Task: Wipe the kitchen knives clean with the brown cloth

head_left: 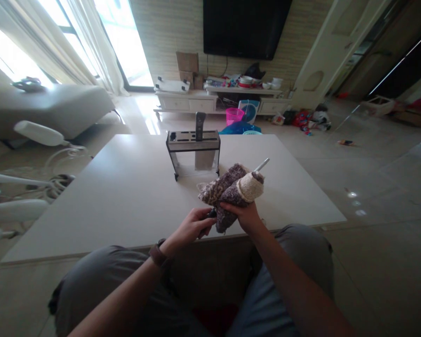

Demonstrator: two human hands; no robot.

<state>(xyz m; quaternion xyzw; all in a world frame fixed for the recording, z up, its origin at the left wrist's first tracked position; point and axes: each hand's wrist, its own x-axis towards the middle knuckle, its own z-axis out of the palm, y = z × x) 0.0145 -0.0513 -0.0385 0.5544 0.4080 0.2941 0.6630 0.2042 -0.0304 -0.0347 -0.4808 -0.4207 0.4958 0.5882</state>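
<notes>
Brown-and-cream cloth sits over the white table's near side, the right hand clasping it, thumb across; the left hand, reaching diagonally inward, curls around a black handle. Beyond stands a slotted rack.

A white, smooth-topped surface bears a slotted, dark-framed rack, standing upright at the far side, around the middle between left and right.

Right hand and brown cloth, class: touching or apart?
Touching. The head view shows the right hand with its thumb laid across the brown cloth.
</notes>
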